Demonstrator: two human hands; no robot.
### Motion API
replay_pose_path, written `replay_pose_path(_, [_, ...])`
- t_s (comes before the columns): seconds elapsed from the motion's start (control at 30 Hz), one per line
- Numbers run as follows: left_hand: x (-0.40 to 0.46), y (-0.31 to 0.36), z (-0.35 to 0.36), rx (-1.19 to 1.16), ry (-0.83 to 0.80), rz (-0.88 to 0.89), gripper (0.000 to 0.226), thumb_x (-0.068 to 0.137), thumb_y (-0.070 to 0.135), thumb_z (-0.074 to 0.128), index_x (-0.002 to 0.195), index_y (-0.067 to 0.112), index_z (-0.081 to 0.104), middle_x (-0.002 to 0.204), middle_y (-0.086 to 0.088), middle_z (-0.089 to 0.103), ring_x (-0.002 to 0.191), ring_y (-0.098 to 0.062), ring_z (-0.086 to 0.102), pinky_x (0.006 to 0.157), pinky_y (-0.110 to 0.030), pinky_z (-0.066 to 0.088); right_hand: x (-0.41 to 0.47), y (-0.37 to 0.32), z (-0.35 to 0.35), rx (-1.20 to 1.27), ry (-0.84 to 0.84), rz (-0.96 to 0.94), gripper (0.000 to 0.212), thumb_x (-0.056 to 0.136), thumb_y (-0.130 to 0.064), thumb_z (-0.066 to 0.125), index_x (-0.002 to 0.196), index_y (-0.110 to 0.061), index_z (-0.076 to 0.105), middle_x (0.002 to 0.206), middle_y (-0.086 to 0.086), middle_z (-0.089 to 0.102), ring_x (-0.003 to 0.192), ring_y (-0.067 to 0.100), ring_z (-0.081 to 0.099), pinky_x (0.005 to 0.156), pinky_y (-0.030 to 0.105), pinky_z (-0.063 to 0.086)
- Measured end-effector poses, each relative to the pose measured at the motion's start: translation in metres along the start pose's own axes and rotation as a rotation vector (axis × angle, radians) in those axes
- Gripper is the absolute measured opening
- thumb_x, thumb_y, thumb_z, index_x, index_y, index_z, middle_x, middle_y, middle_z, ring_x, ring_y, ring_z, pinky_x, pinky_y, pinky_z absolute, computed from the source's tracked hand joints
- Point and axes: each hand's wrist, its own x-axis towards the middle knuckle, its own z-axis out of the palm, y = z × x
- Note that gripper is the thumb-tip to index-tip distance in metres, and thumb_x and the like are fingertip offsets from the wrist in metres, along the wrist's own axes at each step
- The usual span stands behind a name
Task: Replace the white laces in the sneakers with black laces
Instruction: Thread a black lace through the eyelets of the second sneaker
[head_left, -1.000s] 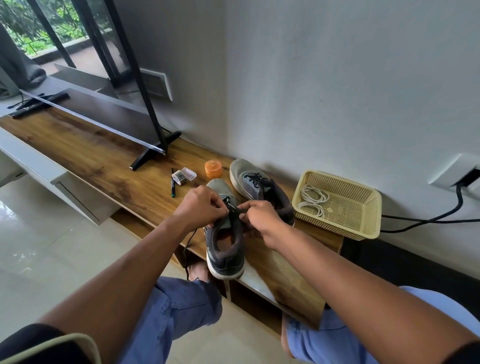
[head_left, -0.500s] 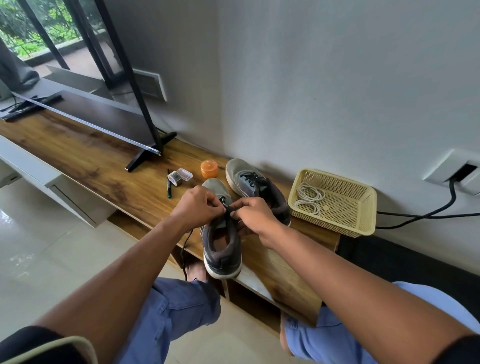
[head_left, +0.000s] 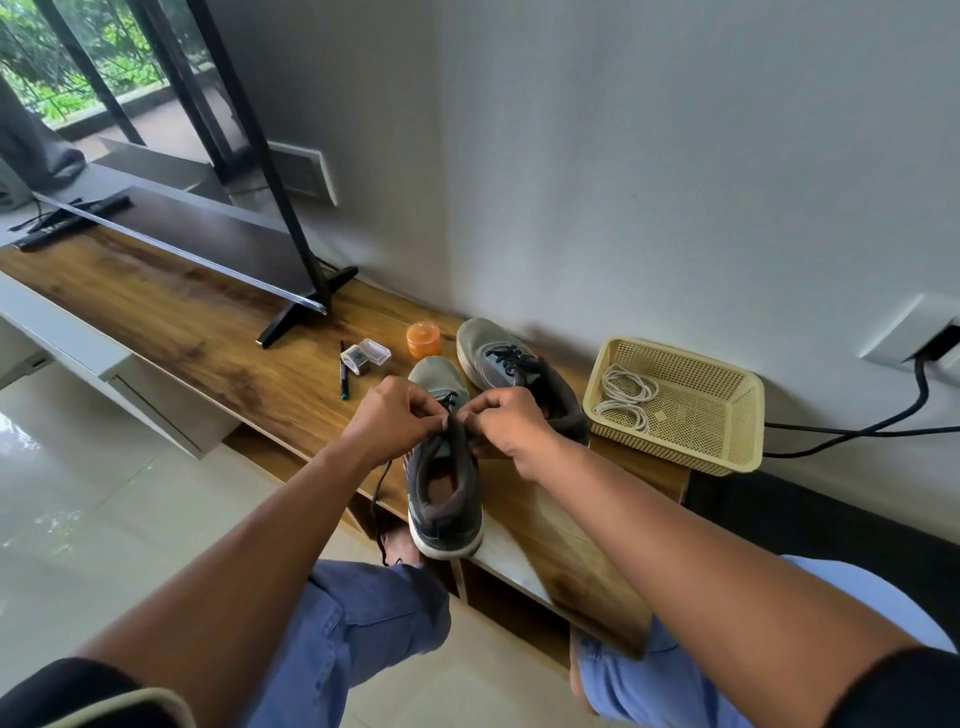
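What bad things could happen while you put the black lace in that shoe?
The near sneaker has its heel past the wooden shelf's edge, so a hard tug might tip it off. One black lace end dangles below the edge and could snag on a knee. The left hand and right hand pinch close together, so a slipped grip could pull the lace out.

left hand (head_left: 397, 415): fingers curled, pinching | right hand (head_left: 506, 423): fingers curled, pinching (fingertips nearly meeting the left's) | both forearms extended forward, converging
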Motion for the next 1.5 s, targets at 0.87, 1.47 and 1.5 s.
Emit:
replay_pose_path(0.87, [0.007, 0.006, -0.006, 0.008, -0.116, 0.129, 0.042, 0.076, 0.066, 0.079, 0.108, 0.04, 0.076, 0.104, 0.021, 0.068, 0.094, 0.005, 0.06, 0.074, -0.021, 0.043, -0.001, -0.003, -0.007, -0.309, 0.084, -0.357, 0.009, 0.091, -0.002, 0.059, 0.088, -0.01, 0.061, 0.088, 0.0, 0.063, 0.08, 0.008, 0.055, 0.061, 0.018, 0.037])
replay_pose_path(1.47, [0.008, 0.001, -0.005, 0.156, -0.114, 0.056, 0.051, 0.054, 0.086, 0.068, 0.099, 0.063, 0.065, 0.131, 0.014, 0.055, 0.125, -0.015, 0.047, 0.105, -0.045, 0.046, 0.008, -0.023, -0.004, 0.029, 0.003, -0.28, 0.018, 0.106, -0.006, 0.043, 0.09, -0.007, 0.051, 0.083, 0.004, 0.053, 0.07, 0.014, 0.046, 0.063, 0.027, 0.042])
replay_pose_path(1.5, [0.008, 0.0, -0.005, 0.155, -0.12, 0.043, 0.048, 0.052, 0.088, 0.067, 0.095, 0.066, 0.063, 0.133, 0.014, 0.053, 0.127, -0.017, 0.046, 0.106, -0.049, 0.046, 0.006, -0.032, -0.006, 0.142, -0.047, -0.276, 0.021, 0.107, -0.006, 0.042, 0.088, -0.01, 0.049, 0.083, 0.006, 0.051, 0.065, 0.013, 0.042, 0.057, 0.025, 0.037])
